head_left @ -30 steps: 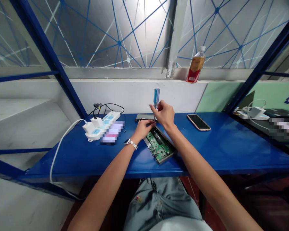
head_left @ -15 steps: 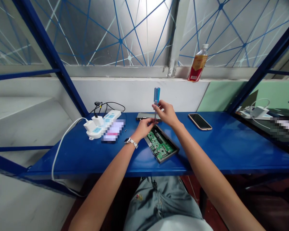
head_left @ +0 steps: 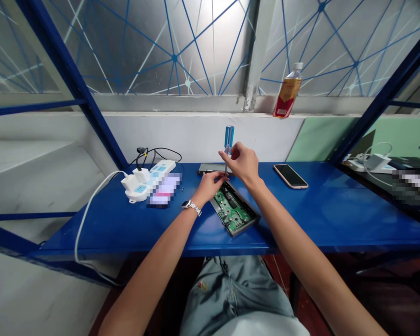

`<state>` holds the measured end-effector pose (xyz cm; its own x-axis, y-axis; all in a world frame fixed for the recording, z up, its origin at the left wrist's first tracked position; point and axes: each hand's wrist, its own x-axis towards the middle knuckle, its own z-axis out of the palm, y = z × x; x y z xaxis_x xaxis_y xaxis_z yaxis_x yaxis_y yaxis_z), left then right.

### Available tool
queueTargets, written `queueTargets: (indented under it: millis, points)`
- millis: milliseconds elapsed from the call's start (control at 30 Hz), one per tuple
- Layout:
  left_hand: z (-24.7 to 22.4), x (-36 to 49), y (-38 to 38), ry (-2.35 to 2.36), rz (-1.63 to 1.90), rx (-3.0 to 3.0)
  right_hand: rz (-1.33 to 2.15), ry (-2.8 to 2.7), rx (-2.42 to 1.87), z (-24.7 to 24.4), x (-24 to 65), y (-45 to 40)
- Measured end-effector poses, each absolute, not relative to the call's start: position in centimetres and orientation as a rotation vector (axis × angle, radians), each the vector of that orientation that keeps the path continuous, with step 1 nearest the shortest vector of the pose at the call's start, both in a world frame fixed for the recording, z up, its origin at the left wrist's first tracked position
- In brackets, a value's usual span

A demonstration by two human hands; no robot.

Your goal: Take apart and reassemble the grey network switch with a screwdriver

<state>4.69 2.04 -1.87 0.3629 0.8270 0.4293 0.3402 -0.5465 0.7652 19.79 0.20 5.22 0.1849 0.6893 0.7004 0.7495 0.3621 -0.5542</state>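
Observation:
A screwdriver [head_left: 229,136] with a clear blue handle stands nearly upright, and my right hand [head_left: 244,162] is closed round its lower handle. At the screwdriver's tip, my left hand [head_left: 212,183] has thumb and fingers pinched together; whatever is between them is too small to make out. Both hands are over the far end of an open metal case [head_left: 247,224] holding a green circuit board [head_left: 233,210]. The case lies at an angle on the blue table [head_left: 308,219]. Behind the left hand is a flat grey metal piece [head_left: 210,168], partly covered by the fingers.
On the left, a white power strip [head_left: 166,167] with plugged-in chargers and cables sits beside a phone with a blurred screen [head_left: 166,190]. Tiny dark bits [head_left: 182,189] lie near it. Another phone [head_left: 290,176] rests on the right. A drink bottle [head_left: 288,93] stands on the ledge.
My right hand's fingers have shifted and turned round the handle, and the screwdriver leans very slightly more to the right. The left hand and the case keep their places.

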Motion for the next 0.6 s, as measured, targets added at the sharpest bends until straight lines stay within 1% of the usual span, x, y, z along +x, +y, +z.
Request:
queueTargets:
  millis: [200, 500, 600]
  points:
    - [-2.0, 4.8, 2.2, 0.998, 1.153, 2.078, -0.024, -1.615, -1.273, 5.5, 20.1, -0.1]
    - [-2.6, 4.9, 2.6, 0.776, 1.160, 1.928, 0.434, -1.754, -1.025, 5.2, 21.7, 1.0]
    - [-2.6, 4.9, 2.5, 0.783, 1.171, 1.906, 0.371, -1.678, -1.068, 5.3, 21.5, 0.7]
